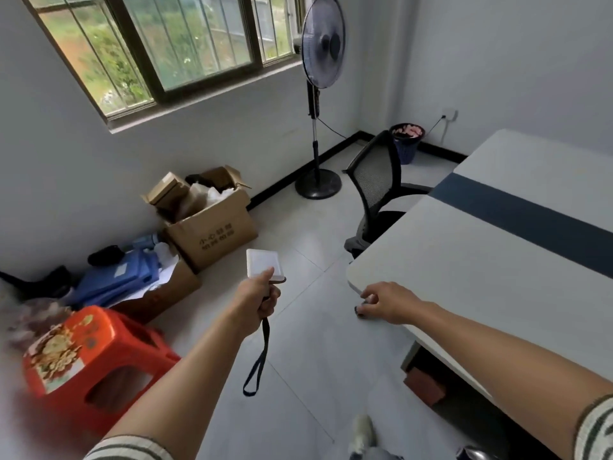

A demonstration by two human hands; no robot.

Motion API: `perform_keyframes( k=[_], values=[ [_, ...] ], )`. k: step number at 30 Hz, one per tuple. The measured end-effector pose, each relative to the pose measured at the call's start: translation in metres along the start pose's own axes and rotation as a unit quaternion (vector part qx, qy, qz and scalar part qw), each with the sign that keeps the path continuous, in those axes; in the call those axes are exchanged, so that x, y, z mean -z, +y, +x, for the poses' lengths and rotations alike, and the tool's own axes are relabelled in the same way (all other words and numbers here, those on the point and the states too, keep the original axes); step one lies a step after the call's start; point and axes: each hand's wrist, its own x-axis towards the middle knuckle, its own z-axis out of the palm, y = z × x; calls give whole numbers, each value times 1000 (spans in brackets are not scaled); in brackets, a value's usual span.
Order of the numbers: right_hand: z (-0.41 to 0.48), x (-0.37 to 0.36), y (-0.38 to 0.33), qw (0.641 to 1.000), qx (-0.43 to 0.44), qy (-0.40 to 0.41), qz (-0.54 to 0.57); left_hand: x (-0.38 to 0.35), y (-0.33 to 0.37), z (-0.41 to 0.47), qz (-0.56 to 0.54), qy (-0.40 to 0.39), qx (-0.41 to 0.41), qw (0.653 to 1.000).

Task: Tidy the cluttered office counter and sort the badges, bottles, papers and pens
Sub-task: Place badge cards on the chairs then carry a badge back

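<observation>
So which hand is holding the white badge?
The left hand: it grips the white badge out over the floor, its dark strap dangling below. The right hand is at the desk edge instead.

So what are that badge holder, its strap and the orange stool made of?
The badge holder looks like stiff pale plastic, flat and slightly glossy. Its strap is probably dark woven fabric, hanging limp in a loop. The orange stool seems moulded plastic, shiny, with a printed flower top.
</observation>
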Motion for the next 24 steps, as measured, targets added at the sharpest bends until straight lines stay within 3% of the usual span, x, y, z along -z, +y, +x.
perform_keyframes(
  k=[5,12,18,24],
  values=[
    [89,24,-1,999,-29,8,12,-2,45,85,21,-18,4,1000],
    [249,96,-21,995,-62,42,60,-9,159,224,76,-30,14,997],
    [349,168,-39,985,-99,123,71,-18,234,328,92,-48,8,995],
    [433,217,-32,944,-168,275,67,-33,290,439,126,-84,17,988]
  ],
)
